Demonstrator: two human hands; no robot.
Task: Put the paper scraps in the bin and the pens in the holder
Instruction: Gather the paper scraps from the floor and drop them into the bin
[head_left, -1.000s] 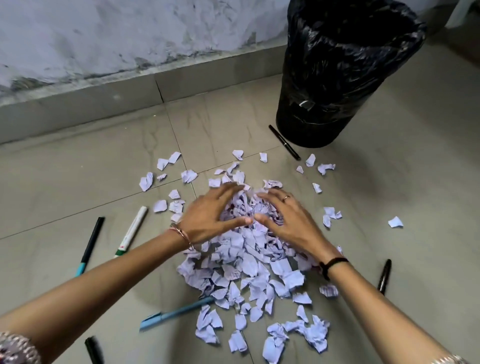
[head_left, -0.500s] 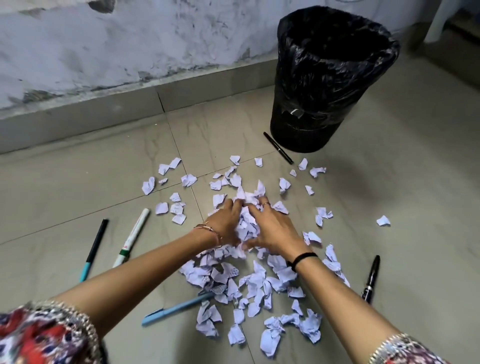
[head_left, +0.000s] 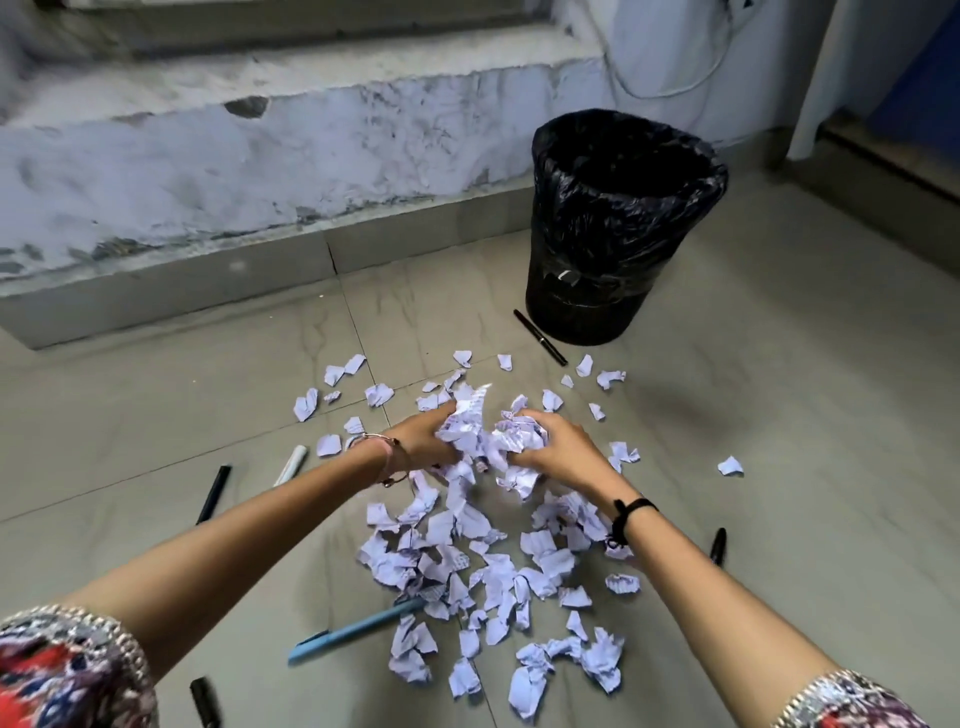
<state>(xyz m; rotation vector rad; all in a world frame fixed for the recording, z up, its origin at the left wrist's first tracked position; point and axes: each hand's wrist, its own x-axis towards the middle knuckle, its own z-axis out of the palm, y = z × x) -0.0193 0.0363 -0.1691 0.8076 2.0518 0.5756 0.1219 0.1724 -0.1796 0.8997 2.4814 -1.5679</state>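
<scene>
We see both hands cupped together over the floor (head_left: 779, 415), pressing a bunch of scraps (head_left: 485, 431) between them. The left hand (head_left: 423, 441) curls around the bunch from its left side, fingers closed on paper; the right hand (head_left: 558, 449) closes on it from the right, with several scraps spilling out under the palm. The bunch sits lifted slightly above the main pile of scraps (head_left: 488, 566), which lies spread on the tiles directly below and nearer to us than the hands. Loose scraps ring the hands on the far side and right.

The bin (head_left: 618, 228), lined with a black bag, stands upright beyond the hands, toward the far right, near the wall's skirting. A black pen (head_left: 540, 336) lies against its base. Other pens lie flat on the tiles: a blue pen (head_left: 358, 630) at the pile's near left edge, a white marker (head_left: 292, 463) and a dark pen (head_left: 214, 493) left of the left forearm, another black pen (head_left: 718, 545) right of the right forearm, and one more pen (head_left: 203, 701) at the lower left edge.
</scene>
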